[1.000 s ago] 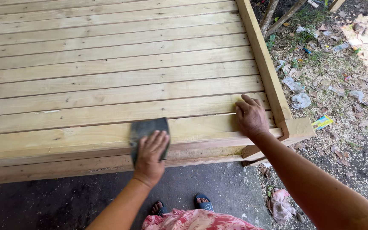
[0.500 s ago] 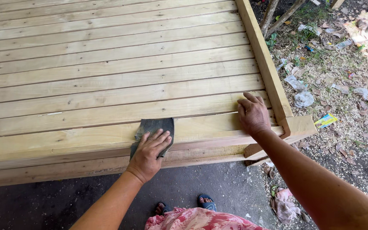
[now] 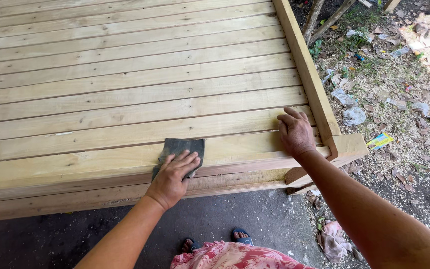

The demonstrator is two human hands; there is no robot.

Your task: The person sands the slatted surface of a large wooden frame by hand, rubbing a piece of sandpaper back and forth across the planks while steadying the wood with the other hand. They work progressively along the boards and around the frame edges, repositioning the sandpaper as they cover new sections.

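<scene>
- my left hand (image 3: 171, 175) lies flat, fingers spread, pressing a dark sheet of sandpaper (image 3: 181, 149) onto the front plank (image 3: 100, 162) of the wooden platform (image 3: 125, 74), right at its near edge.
- nothing is pinched; palm pressure alone holds the sheet.
- i judge the sheet thin, light and floppy, gritty below, so it grips wood but may curl or slip under my palm.
- best hold looks like the flat middle, with its near part folded over the plank edge.
- my right hand (image 3: 295, 133) rests open on the same plank near the corner rail (image 3: 307, 74), holding nothing, bracing.
</scene>
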